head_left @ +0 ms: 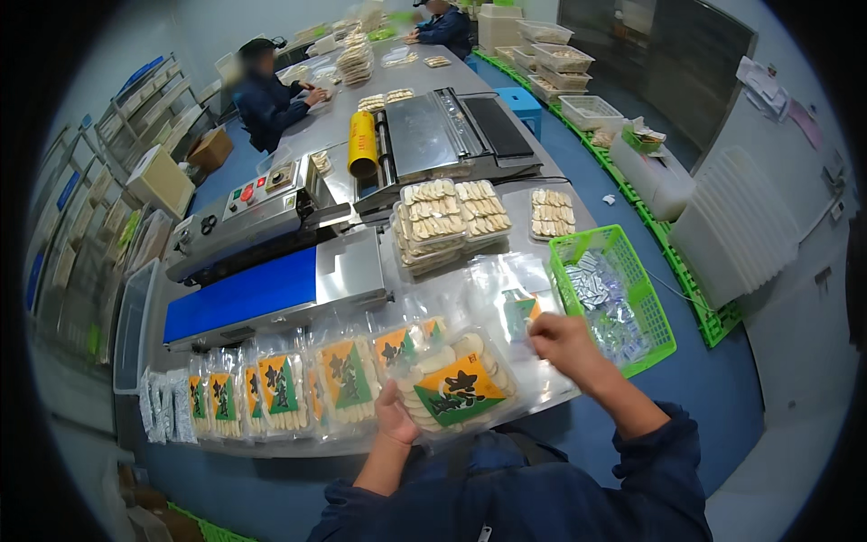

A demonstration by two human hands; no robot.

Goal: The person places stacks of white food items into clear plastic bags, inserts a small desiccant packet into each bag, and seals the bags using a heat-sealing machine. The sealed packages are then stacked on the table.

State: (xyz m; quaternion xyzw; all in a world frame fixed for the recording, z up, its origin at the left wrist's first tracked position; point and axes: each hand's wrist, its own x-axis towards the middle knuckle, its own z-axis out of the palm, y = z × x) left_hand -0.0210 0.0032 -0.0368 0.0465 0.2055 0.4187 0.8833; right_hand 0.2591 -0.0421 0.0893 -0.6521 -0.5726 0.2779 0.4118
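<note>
The left hand (pixel 395 417) grips a clear bag (pixel 452 384) of pale crackers from below, at the surface's (pixel 533 212) six-o'clock edge. The right hand (pixel 562 343), fingers pinched on the bag's open top, sits at nine o'clock of a green basket (pixel 652 307).

left hand (pixel 396 417) mostly hidden under the held bag (pixel 452 384), green basket (pixel 652 298) sachets too small to tell

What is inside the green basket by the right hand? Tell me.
The green basket holds a heap of small silvery sachets, loose and overlapping, mostly toward its near-left side. The heap covers whatever lies beneath it, and the sachets' contents cannot be seen. The right hand is beside the basket, not in it.
</note>
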